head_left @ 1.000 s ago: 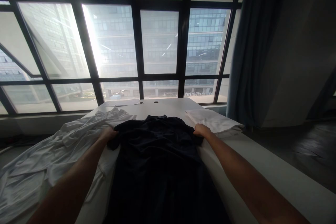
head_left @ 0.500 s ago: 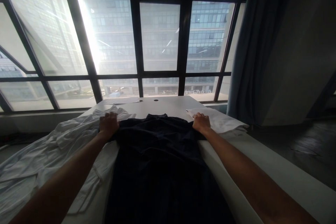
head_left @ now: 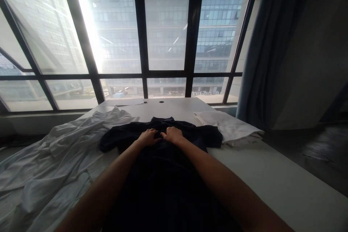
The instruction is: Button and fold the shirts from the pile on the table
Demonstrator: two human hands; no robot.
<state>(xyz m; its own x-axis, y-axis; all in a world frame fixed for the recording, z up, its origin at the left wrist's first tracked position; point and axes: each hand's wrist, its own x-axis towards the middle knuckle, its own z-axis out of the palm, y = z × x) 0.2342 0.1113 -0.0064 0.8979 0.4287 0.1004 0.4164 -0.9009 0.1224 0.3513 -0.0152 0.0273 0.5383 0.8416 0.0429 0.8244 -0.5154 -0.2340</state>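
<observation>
A dark navy short-sleeved shirt [head_left: 163,174] lies spread on the white table, its collar [head_left: 162,119] toward the window and both sleeves stretched out sideways. On its upper chest, just below the collar, rests my left hand [head_left: 148,137], with thumb and fingers apart on the cloth. Close beside it my right hand [head_left: 173,135] lies on the same part of the shirt, thumb turned toward the left hand. Both hands look open, though the fingertips are partly hidden. The lower shirt is very dark and partly covered by my forearms.
Crumpled white cloth [head_left: 62,156] covers the table's left side, touching the left sleeve. Folded white fabric [head_left: 228,125] lies at the right edge of the table [head_left: 272,174]. A flat white sheet [head_left: 123,102] sits at the far end. Beyond are windows and a blue curtain [head_left: 261,61].
Both hands have let go of the shirt's sleeves and moved inward to its middle below the collar. The sleeves now lie spread out on both sides.
</observation>
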